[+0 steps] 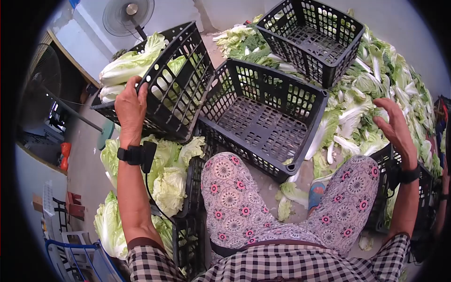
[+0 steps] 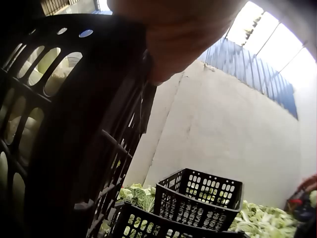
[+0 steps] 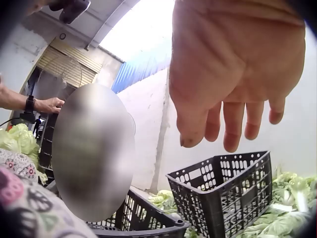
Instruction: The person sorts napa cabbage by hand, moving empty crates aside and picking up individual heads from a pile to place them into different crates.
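Observation:
My left hand grips the upper rim of a black slotted plastic crate, its thumb at the rim. Tilted, this crate holds long napa cabbages, and its dark side fills much of the left wrist view. My right hand is raised at the right with fingers spread and loosely bent, holding nothing. Under it lies a heap of loose cabbage leaves. The palm and hanging fingertips show in the right wrist view. Between my hands and in front of my knees sits a second black crate, its slotted floor showing.
Another black crate rests on the leaf heap at the back. More napa cabbages fill crates beside my left leg, and a further crate stands by my right leg. Fans stand at the back left. Loose leaves lie near my foot.

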A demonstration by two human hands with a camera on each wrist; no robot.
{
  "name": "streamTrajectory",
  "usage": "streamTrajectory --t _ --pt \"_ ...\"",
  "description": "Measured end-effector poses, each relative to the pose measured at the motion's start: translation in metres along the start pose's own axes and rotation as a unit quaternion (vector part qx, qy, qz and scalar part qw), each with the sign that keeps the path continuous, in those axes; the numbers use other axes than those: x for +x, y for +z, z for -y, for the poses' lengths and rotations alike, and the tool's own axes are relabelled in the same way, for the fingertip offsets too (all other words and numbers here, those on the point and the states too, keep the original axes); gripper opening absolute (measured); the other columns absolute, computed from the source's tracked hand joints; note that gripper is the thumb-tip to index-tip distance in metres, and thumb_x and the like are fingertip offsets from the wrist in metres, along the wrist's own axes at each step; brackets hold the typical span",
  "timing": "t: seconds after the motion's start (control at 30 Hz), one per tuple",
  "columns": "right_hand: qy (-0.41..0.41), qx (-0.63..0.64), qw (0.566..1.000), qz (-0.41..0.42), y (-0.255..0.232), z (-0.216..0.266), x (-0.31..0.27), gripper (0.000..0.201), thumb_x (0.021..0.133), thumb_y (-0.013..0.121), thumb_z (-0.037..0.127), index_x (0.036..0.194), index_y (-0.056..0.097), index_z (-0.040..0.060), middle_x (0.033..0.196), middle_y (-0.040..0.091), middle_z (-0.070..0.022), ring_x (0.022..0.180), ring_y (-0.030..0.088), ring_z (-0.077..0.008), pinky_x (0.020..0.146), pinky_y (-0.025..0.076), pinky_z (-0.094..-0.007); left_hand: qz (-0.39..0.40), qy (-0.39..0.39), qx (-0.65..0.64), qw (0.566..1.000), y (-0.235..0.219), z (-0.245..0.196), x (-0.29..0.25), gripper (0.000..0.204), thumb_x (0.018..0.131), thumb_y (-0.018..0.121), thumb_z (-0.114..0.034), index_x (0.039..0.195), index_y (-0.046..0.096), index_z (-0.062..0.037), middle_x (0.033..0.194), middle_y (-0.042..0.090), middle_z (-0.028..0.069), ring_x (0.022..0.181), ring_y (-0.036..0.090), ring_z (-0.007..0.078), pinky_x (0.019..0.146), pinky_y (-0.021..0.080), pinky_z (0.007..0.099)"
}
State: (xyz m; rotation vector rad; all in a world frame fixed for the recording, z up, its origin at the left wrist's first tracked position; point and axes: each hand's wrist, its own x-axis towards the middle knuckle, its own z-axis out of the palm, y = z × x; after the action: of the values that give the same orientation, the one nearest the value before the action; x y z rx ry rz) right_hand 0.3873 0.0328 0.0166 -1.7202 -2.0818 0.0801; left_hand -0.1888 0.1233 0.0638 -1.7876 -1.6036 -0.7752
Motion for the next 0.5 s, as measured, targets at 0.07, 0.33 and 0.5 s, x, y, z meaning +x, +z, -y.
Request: streamTrajectory --t 0.07,0.33,0.5 --pt "-0.031 0.036 0.997 0.057 0.01 -0.006 0.019 0.045 0.078 0.063 0.022 0.116 0.054 -0.0001 0.113 0.057 -0.0194 0.106 0.053 -0.0327 0.094 0.039 -0.0392 -0.002 0.005 0.006 1.0 0.0 0.001 0.001 0.021 0.084 0.061 -0.024 0.097 0.058 -0.0088 0.073 0.063 0.0165 0.07 0.061 0.0361 0.061 0.047 0.0426" --pt "-0.156 0.063 0.958 0.233 0.07 0.046 0.09 0.057 0.078 0.065 0.031 0.123 0.048 0.0016 0.12 0.054 -0.0202 0.111 0.051 -0.0351 0.096 0.04 -0.0407 -0.035 0.006 0.018 0.999 0.003 -0.001 -0.004 0.019 0.082 0.062 -0.022 0.096 0.059 -0.009 0.077 0.064 0.0156 0.072 0.061 0.0363 0.063 0.047 0.0415" --pt "-0.033 0.098 0.961 0.258 0.107 0.009 0.131 0.079 0.074 0.068 0.048 0.13 0.04 0.0005 0.133 0.045 -0.0188 0.124 0.042 -0.0321 0.103 0.034 -0.0398 -0.01 -0.012 0.003 1.0 0.003 0.0 -0.001 0.018 0.083 0.061 -0.019 0.096 0.059 -0.0081 0.076 0.064 0.0154 0.071 0.061 0.0356 0.063 0.047 0.0404"
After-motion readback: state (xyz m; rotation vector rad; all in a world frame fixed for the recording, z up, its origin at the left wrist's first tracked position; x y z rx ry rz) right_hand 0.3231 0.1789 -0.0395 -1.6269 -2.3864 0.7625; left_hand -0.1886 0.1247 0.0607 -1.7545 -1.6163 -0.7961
